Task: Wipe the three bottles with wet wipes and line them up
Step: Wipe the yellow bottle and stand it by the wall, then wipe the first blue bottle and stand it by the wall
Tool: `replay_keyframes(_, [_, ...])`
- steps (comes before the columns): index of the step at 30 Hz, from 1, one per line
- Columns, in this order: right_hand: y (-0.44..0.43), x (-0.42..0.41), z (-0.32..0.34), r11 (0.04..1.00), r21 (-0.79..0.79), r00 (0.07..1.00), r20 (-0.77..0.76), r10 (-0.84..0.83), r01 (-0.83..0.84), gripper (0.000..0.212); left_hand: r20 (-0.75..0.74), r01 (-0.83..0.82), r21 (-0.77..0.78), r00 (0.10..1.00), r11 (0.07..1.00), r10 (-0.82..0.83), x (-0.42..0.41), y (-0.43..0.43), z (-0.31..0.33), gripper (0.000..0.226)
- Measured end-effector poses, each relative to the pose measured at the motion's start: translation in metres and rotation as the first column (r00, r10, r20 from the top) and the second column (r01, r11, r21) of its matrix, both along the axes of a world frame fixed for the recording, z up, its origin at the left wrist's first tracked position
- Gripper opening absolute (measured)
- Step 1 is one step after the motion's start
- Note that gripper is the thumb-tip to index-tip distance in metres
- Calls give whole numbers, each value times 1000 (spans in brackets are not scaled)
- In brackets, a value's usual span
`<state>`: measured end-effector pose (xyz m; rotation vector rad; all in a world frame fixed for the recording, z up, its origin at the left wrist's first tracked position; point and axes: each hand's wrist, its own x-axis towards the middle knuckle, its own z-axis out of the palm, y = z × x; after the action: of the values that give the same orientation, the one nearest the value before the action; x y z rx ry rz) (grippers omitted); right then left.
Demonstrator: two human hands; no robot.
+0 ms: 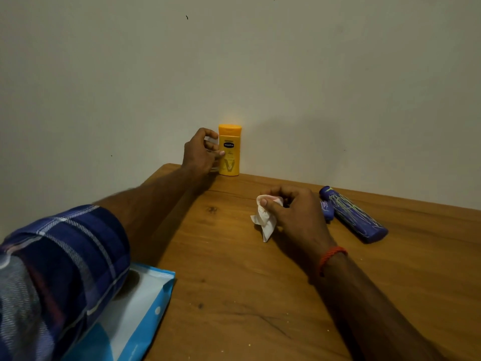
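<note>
A yellow lotion bottle (229,152) stands upright against the wall at the table's far edge. My left hand (200,152) is just left of it, fingers curled around a small pale bottle (211,140) that the hand mostly hides; my thumb touches the yellow bottle. A large blue bottle (354,214) lies on its side at the right. A smaller blue bottle (327,210) lies beside it, partly hidden behind my right hand (294,212). That hand is closed on a crumpled white wet wipe (265,220), which hangs down to the table.
The wooden table (234,282) meets a plain wall at the back. A blue and white wet-wipe pack (135,308) lies at the near left, partly under my checked sleeve (59,269).
</note>
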<state>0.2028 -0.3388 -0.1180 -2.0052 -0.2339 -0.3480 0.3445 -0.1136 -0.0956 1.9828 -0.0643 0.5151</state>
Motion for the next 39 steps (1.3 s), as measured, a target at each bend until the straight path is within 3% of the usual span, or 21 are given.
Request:
replay_keyframes(3, [-3,0,-3,998,-65,999,33,11,-8,14,-1,-7,-34,1000,999,7,0,0,-2,42])
replay_keyframes(6, [3,5,-1,993,-120,1000,20,-2,5,14,-12,-29,31,1000,999,29,-3,5,0,52])
replay_keyframes(9, [8,8,12,944,106,945,-139,-297,313,12,104,-194,52,977,980,188,-12,9,5,46])
replay_keyframes(11, [-2,4,12,981,139,991,-11,-135,136,7,240,-227,111,951,968,195,-24,9,7,29])
replay_keyframes(13, [-17,-7,24,987,142,994,65,-90,80,3,288,-80,221,958,972,14,-37,6,10,21])
replay_keyframes(15, [-33,-4,37,968,201,978,112,-176,151,8,199,112,362,961,926,-194,-50,-4,14,19])
replay_keyframes(17, [-43,-5,51,954,247,969,139,-207,168,11,-34,310,488,941,816,-337,-61,-18,18,26])
replay_keyframes(19, [-48,-10,60,951,254,965,141,-219,179,15,-309,468,556,884,687,-352,-65,-32,17,46])
replay_keyframes(21, [-54,-18,65,958,230,966,152,-209,171,17,-456,545,561,832,623,-317,-68,-45,11,65])
replay_keyframes(24, [-59,-32,69,966,201,972,138,-192,163,15,-481,544,579,829,608,-284,-74,-63,1,75])
replay_keyframes(27, [-66,-46,69,972,171,974,130,-187,164,9,-447,523,640,849,562,-281,-82,-77,-2,57])
replay_keyframes(31, [-76,-62,65,972,129,971,114,-209,194,9,-372,454,623,888,637,-269,-91,-79,-7,41])
replay_keyframes(36, [-85,-85,65,970,128,972,87,-217,206,11,-351,480,402,867,780,-353,-114,-75,2,39])
replay_keyframes(39, [-88,-99,72,968,129,972,76,-224,213,8,-317,489,357,865,796,-389,-128,-74,16,38])
